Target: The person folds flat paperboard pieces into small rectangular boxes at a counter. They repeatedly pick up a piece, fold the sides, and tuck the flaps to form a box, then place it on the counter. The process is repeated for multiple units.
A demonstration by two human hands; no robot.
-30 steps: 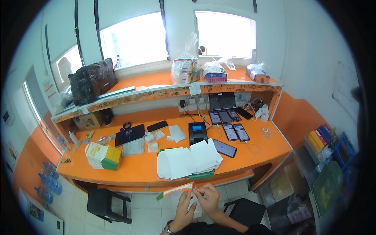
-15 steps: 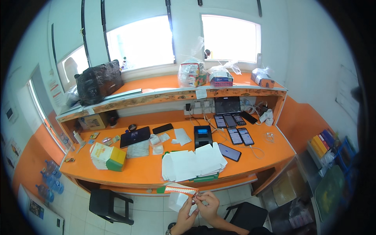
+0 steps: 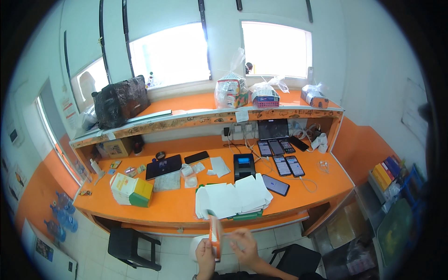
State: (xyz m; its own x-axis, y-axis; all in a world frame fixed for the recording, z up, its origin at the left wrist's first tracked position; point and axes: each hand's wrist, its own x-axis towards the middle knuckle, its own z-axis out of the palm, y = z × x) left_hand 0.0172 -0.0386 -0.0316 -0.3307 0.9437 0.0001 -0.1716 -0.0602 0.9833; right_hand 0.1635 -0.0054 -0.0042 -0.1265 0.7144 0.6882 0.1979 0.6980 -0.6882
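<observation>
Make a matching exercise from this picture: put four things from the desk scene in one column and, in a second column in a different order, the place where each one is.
Things
1. flat orange and white packet
2. black bag
3. stack of white papers
4. black chair

Places
A. on the floor, below the desk's left part
B. on the desk's front edge, near the middle
C. in the left hand, with the right hand beside it
D. on the upper shelf, at its left end

Pairs: 1-C, 2-D, 3-B, 4-A
</observation>
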